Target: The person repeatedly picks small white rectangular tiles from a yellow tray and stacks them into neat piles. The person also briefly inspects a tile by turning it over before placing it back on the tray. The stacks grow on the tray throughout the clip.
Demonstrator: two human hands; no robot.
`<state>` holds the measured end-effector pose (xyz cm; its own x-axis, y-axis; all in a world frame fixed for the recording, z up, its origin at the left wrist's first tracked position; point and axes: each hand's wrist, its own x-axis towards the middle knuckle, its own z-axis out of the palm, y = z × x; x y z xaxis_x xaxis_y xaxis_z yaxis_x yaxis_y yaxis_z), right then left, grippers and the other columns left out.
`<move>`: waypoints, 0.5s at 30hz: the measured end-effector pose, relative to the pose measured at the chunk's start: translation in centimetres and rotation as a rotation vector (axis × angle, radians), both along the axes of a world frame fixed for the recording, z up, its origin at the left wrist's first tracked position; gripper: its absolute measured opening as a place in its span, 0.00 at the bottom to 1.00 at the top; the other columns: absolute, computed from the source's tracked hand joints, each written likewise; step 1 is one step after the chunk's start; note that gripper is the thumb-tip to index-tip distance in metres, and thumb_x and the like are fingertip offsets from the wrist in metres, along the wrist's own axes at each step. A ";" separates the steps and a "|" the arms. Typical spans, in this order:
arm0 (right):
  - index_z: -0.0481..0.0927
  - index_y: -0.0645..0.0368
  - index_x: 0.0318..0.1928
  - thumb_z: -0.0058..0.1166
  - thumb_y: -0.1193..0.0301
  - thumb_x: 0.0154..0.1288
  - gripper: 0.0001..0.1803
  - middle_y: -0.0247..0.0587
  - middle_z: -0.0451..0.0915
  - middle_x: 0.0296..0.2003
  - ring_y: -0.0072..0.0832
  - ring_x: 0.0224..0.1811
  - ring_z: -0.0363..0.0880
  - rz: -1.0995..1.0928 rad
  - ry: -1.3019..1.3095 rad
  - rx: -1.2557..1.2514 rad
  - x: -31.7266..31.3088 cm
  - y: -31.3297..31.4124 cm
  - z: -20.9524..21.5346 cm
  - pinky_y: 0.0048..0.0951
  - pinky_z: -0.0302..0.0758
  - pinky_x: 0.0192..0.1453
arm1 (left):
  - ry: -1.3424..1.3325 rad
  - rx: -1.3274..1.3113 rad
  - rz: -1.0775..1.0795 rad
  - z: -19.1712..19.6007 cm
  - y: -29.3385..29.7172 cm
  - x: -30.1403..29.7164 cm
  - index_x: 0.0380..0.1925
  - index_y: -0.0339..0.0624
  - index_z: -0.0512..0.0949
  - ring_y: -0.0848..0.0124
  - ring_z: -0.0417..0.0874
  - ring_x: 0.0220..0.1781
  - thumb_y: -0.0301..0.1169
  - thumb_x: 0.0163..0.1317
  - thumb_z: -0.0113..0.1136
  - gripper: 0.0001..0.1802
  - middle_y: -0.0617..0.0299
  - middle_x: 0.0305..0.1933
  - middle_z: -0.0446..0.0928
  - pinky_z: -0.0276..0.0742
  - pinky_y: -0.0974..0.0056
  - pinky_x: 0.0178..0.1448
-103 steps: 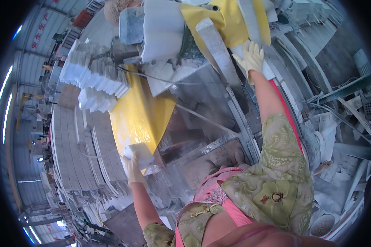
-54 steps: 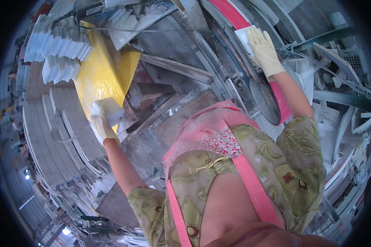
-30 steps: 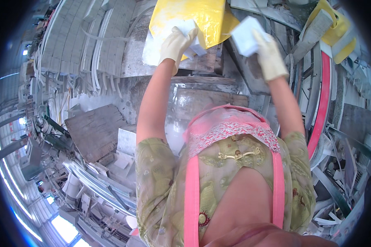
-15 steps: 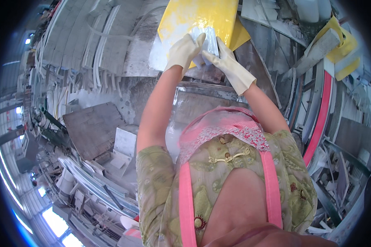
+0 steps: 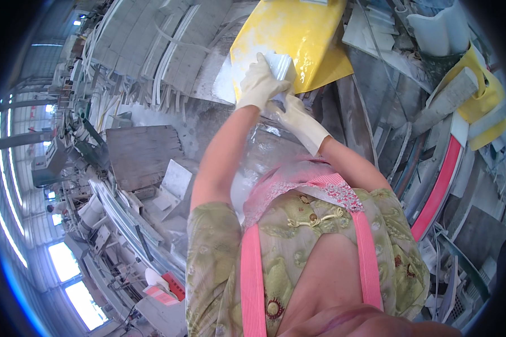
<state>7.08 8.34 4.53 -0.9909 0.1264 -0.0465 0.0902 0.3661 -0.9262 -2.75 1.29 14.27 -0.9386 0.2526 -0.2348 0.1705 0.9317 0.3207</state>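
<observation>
The right hand (image 5: pixel 299 119) has joined the left hand (image 5: pixel 259 84) at the yellow sheet's (image 5: pixel 315 33) near edge — the tiles (image 5: pixel 281 65) now form one stack. Left grasps them; right's grip is unclear.

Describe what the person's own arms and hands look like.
The left hand and right hand wear plain cream gloves with cuffs at the wrists. The forearms are bare. Thin-looking olive-green sleeves with a leafy pattern end near the elbows.

This is an industrial workshop. Long, flat grey slabs (image 5: pixel 152 33) stand stacked at eleven o'clock, a flat red machine belt (image 5: pixel 441 188) at three.
</observation>
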 end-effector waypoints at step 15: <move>0.65 0.66 0.72 0.27 0.43 0.82 0.40 0.51 0.69 0.71 0.36 0.74 0.66 0.299 -0.013 -0.597 -12.4 9.5 1.6 0.32 0.59 0.78 | 0.052 1.355 0.513 -7.1 -7.0 3.5 0.78 0.30 0.38 0.52 0.49 0.83 0.50 0.59 0.72 0.64 0.37 0.82 0.43 0.47 0.54 0.83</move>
<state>-5.31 17.79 6.11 -0.9781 -0.2049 -0.0354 0.0770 -0.1984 -0.9771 0.77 -5.74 7.16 -0.9921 -0.1117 -0.0567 -0.0437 -0.1154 0.9924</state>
